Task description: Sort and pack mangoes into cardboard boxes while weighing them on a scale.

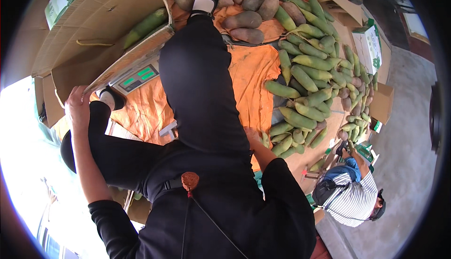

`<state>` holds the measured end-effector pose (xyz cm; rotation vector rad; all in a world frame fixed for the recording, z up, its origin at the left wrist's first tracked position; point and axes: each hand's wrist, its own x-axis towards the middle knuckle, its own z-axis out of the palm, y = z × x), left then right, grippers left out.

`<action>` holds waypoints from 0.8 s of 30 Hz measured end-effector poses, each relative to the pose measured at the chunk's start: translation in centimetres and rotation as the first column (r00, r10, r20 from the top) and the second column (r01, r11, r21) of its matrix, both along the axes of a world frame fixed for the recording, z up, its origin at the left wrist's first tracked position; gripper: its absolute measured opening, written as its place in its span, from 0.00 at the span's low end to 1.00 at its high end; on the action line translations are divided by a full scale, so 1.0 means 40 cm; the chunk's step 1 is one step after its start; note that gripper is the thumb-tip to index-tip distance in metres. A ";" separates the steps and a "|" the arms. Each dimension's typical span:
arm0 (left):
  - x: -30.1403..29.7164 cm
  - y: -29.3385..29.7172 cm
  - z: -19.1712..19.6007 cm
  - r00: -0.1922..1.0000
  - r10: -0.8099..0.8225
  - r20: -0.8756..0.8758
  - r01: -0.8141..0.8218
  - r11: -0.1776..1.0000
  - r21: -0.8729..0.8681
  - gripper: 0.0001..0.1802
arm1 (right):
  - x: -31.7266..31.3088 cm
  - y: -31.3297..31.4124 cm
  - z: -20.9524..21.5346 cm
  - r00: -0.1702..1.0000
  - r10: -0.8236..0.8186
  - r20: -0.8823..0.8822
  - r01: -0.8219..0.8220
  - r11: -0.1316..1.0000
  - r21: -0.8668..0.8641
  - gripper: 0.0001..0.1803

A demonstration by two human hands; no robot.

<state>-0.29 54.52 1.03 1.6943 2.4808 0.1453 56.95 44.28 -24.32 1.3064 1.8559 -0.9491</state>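
Observation:
At the left, my left hand grips the near edge of a large open cardboard box, its fingers bent over the rim. A long green radish lies inside this box. Beside the box's lower edge, a scale display with lit green digits shows above the orange sheet. My right hand is down by my right thigh, next to the sheet and the near end of the pile of green radishes; my leg hides its fingers.
Reddish-brown radishes lie at the far end, by my outstretched foot. More open cartons stand around the pile. At the lower right, a person in a striped shirt bends beside the radishes. Grey floor runs along the right.

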 end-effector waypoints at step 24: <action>0.030 0.023 0.007 1.000 -0.026 0.009 0.025 0.999 0.042 0.05 | 0.098 -0.130 -0.118 0.996 0.089 0.022 -0.090 0.995 0.050 0.24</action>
